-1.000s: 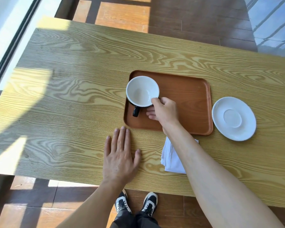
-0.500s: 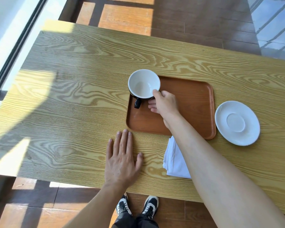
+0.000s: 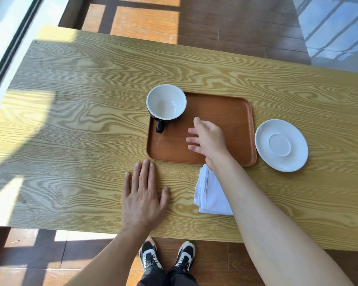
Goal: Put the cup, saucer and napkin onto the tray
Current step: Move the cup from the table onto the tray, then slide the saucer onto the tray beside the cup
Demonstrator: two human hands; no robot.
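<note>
The cup (image 3: 166, 102), black outside and white inside, stands upright in the far left corner of the brown tray (image 3: 232, 112), its handle pointing toward me. My right hand (image 3: 207, 139) hovers over the tray just right of the cup, fingers spread, touching nothing. A white saucer (image 3: 281, 145) lies on the table right of the tray. The folded white napkin (image 3: 210, 193) lies in front of the tray, partly hidden under my right forearm. My left hand (image 3: 144, 195) rests flat on the table, left of the napkin.
The wooden table (image 3: 81, 131) has its near edge just above my shoes (image 3: 166, 254). A window frame runs along the left side. Sunlit patches fall on the table's left end.
My right hand has let go of the cup and drawn back toward me and to the right. The cup now stands alone on the tray. My left hand has stayed flat.
</note>
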